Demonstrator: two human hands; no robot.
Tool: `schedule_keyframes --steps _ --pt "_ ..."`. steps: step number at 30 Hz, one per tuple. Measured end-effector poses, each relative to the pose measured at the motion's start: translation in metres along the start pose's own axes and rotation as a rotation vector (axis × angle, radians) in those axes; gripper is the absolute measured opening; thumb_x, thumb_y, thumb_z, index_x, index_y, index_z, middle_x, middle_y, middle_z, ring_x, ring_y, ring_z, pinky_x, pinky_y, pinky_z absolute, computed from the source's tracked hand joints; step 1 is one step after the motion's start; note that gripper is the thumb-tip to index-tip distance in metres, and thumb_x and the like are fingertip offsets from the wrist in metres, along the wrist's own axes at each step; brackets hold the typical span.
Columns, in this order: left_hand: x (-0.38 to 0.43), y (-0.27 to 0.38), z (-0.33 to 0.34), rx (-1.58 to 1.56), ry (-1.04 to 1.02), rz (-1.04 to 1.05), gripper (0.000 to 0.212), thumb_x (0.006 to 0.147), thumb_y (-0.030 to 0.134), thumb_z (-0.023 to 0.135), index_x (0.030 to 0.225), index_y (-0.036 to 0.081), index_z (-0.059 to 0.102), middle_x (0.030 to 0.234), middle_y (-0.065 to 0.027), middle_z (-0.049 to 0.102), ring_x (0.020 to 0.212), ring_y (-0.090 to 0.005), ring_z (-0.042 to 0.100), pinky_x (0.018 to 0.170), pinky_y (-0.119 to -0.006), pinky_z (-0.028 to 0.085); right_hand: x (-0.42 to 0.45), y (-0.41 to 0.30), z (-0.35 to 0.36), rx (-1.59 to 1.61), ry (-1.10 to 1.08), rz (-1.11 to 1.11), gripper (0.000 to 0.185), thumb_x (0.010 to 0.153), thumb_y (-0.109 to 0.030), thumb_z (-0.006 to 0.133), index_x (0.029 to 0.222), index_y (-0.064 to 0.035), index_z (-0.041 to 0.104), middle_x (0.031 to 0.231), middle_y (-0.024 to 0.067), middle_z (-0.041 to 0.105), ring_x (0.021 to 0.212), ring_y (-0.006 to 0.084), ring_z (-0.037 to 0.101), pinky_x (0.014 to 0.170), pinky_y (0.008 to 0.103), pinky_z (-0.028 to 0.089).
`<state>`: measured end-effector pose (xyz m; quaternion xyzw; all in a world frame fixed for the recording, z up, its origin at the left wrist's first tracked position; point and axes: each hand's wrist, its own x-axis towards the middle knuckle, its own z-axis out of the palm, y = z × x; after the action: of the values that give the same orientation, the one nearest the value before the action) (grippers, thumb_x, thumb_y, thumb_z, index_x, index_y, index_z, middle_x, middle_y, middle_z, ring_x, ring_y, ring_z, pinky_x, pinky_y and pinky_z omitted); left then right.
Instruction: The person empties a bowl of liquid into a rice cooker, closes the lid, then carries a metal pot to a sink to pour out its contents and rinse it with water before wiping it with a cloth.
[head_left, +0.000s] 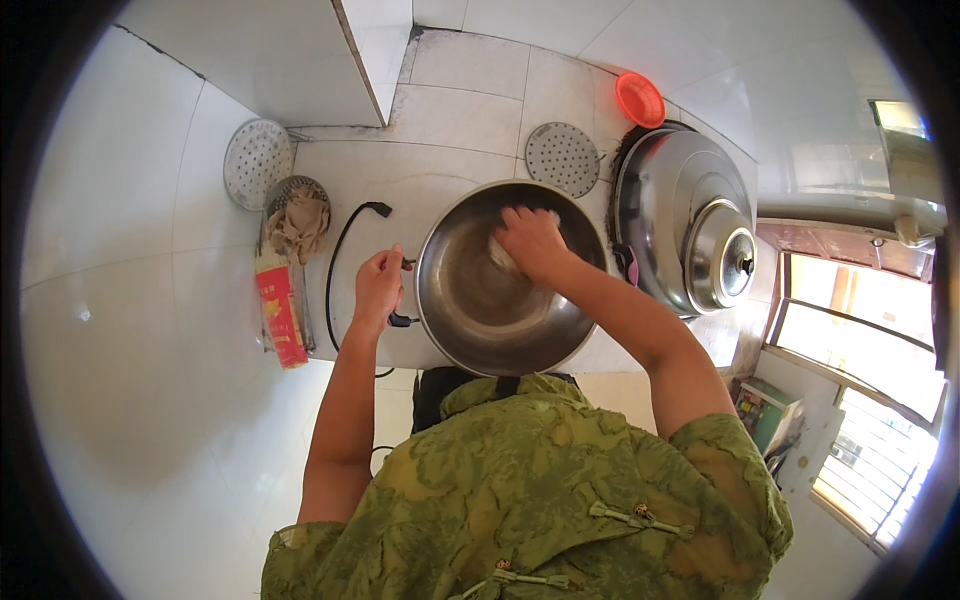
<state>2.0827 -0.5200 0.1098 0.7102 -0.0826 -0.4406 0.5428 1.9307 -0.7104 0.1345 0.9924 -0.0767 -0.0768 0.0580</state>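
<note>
A wide, deep steel pan (487, 315) stands before me on a white tiled counter, close to its front edge. My left hand (379, 289) is closed around the dark loop handle (403, 320) on the pan's left side. Inside the pan, my right hand (531, 238) presses a pale wad, seemingly a cloth (501, 256), against the upper right of the inner wall. The fingers hide most of the wad. Bare, slightly streaked metal shows across the pan's bottom.
A large lidded steel pot (649, 217) stands right of the pan, with an orange plastic basket (640, 100) behind. Perforated metal discs (562, 159) (259, 161) lie beyond the pan and against the left wall. Left are a black power cord (330, 277), crumpled brown paper (302, 225) and a red-labelled packet (279, 311).
</note>
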Motion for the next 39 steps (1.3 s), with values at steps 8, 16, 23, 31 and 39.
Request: schedule_keyframes --steps 8,16,23,31,39 --pt "0.0 -0.003 0.002 -0.033 0.005 0.045 0.037 0.085 0.032 0.046 0.069 0.0 0.052 0.043 0.0049 0.029 0.03 -0.005 0.027 0.029 -0.022 0.021 0.001 0.025 0.048 0.06 -0.07 0.392 0.025 0.068 -0.018 0.056 0.093 -0.0115 0.055 0.092 0.0061 0.052 0.081 0.0229 0.056 0.061 0.0354 0.046" --pt "-0.003 0.001 0.004 -0.008 0.06 0.039 0.036 0.084 0.031 0.047 0.067 0.0 0.054 0.043 0.0035 0.033 0.032 -0.0051 0.03 0.031 -0.022 0.023 -0.086 -0.02 0.079 0.542 -0.599 0.532 0.034 0.062 -0.029 0.06 0.081 -0.0009 0.061 0.087 0.018 0.059 0.079 0.0316 0.058 0.071 0.0389 0.046" --pt "-0.001 -0.001 0.008 0.04 0.086 0.083 0.036 0.084 0.031 0.048 0.066 0.0 0.054 0.042 0.0029 0.034 0.031 -0.0056 0.032 0.031 -0.022 0.024 -0.029 -0.118 0.093 1.02 -0.29 0.473 0.037 0.064 -0.026 0.056 0.088 0.0029 0.056 0.09 0.0211 0.055 0.087 0.0325 0.053 0.073 0.0377 0.042" --pt "0.012 -0.012 -0.001 0.147 0.113 0.174 0.037 0.084 0.032 0.047 0.065 0.001 0.053 0.042 0.0032 0.033 0.03 -0.0062 0.03 0.03 -0.023 0.023 -0.006 -0.12 0.03 1.942 -0.367 0.458 0.027 0.063 -0.014 0.051 0.085 0.0008 0.053 0.073 0.0059 0.053 0.063 0.0128 0.051 0.051 0.0274 0.041" --pt "0.005 -0.003 -0.002 -0.023 -0.086 0.076 0.037 0.086 0.032 0.044 0.071 -0.001 0.052 0.042 0.0046 0.028 0.03 -0.0064 0.028 0.03 -0.023 0.022 -0.031 -0.144 -0.047 1.67 -0.466 -0.149 0.033 0.062 -0.014 0.051 0.091 0.0001 0.055 0.081 0.0079 0.055 0.077 0.014 0.05 0.067 0.0284 0.041"
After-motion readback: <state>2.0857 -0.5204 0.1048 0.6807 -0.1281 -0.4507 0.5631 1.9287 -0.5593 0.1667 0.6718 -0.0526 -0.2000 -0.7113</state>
